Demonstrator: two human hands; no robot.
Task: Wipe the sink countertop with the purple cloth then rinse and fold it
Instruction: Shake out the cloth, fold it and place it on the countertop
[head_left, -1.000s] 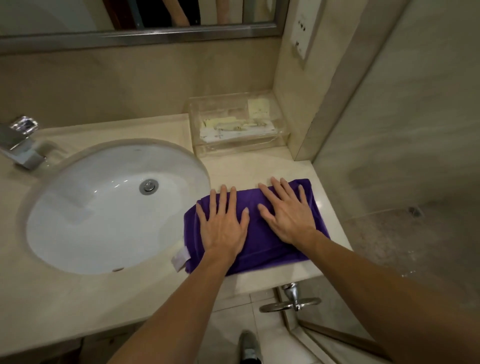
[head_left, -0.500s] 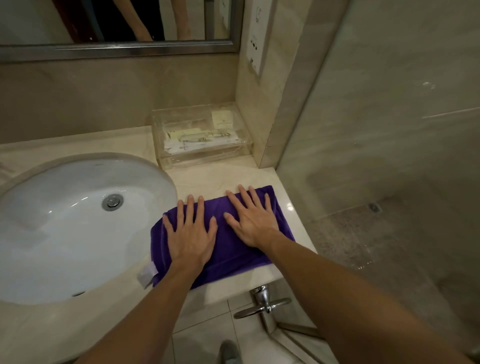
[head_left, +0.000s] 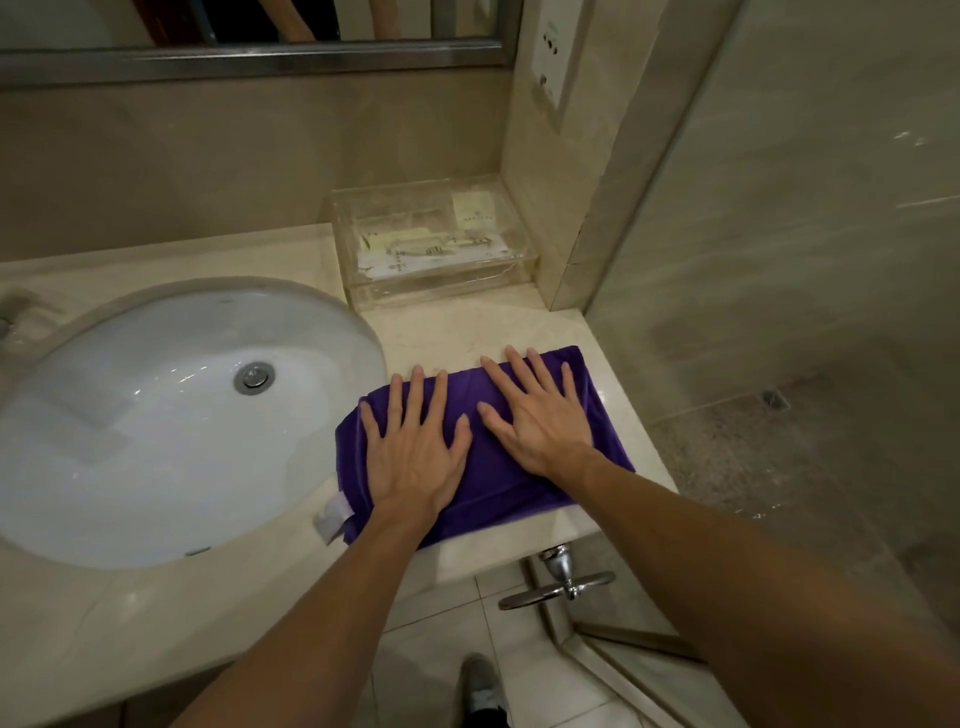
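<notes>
The purple cloth (head_left: 488, 470) lies folded into a flat rectangle on the beige countertop (head_left: 452, 332), just right of the white oval sink (head_left: 156, 441). A white label sticks out at its near left corner. My left hand (head_left: 415, 452) rests palm down on the cloth's left half, fingers spread. My right hand (head_left: 537, 415) lies flat on its right half, fingers spread too. Neither hand grips the cloth; both press on top of it.
A clear plastic box (head_left: 436, 244) with packets stands at the back right against the wall. A glass shower panel (head_left: 779, 260) rises right of the counter, with a chrome door handle (head_left: 561, 584) below the counter edge. A mirror frame (head_left: 249, 57) runs along the top.
Both hands stay flat on the folded cloth. Only the camera has shifted, first to the right, then partway back left; the faucet has left the view.
</notes>
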